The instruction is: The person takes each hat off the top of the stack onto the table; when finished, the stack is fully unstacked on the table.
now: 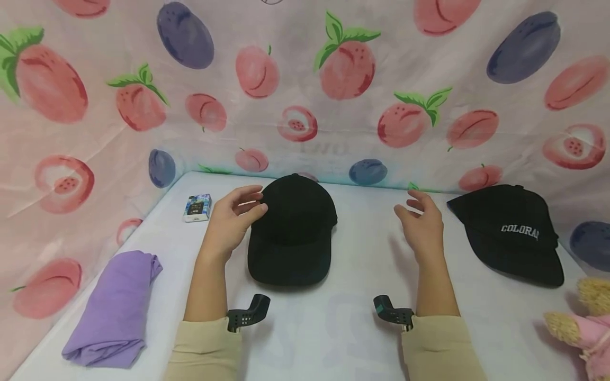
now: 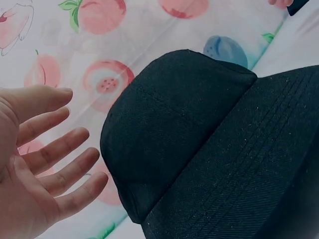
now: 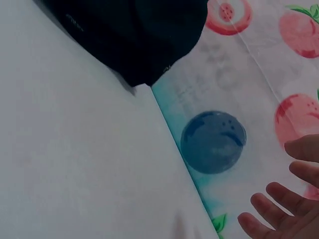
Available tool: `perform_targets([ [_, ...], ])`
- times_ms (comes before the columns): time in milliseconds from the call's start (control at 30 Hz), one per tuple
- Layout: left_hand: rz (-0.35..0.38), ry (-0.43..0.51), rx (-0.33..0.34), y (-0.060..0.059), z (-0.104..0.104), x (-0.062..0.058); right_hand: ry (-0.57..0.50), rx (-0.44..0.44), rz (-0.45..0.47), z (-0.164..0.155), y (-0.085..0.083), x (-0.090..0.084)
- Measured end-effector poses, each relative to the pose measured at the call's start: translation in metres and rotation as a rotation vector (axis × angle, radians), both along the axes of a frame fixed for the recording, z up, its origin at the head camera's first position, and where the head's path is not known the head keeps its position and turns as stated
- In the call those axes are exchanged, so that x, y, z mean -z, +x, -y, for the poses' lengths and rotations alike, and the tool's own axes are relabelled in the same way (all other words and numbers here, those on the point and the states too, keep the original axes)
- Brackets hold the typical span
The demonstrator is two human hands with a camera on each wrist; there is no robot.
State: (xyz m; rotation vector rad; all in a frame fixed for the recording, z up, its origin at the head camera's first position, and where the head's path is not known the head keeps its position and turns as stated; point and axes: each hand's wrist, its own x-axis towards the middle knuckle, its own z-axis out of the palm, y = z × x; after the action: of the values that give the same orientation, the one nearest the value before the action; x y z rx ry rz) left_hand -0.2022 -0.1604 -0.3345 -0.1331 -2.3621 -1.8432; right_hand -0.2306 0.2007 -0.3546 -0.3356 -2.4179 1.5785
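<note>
A plain black cap lies in the middle of the white table, brim toward me. My left hand hovers at the left side of its crown with relaxed, spread fingers. In the left wrist view a small gap shows between the left hand and the cap. My right hand floats open to the right of the cap, well apart from it and holding nothing. In the right wrist view only the fingertips show, and the cap's edge is at the top.
A second black cap with white lettering lies at the right. A folded purple cloth sits at the front left, a small box at the back left, and a pink plush toy at the right edge. Fruit-print cloth walls the table.
</note>
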Motion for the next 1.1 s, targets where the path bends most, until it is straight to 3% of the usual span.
perform_targets([
  [467,0.035,-0.020,-0.031,-0.002,0.007,0.006,-0.125,-0.280,-0.002,0.039,0.000,-0.005],
  [767,0.097,-0.034,-0.072,-0.003,0.009,0.016,-0.084,-0.419,0.042,0.070,-0.001,0.003],
  [900,0.121,-0.057,-0.094,-0.005,0.011,0.022,-0.070,-0.462,0.077,0.078,-0.002,0.009],
  [1100,0.227,-0.165,-0.057,-0.011,0.012,0.031,-0.097,-0.472,0.123,0.085,-0.003,0.016],
])
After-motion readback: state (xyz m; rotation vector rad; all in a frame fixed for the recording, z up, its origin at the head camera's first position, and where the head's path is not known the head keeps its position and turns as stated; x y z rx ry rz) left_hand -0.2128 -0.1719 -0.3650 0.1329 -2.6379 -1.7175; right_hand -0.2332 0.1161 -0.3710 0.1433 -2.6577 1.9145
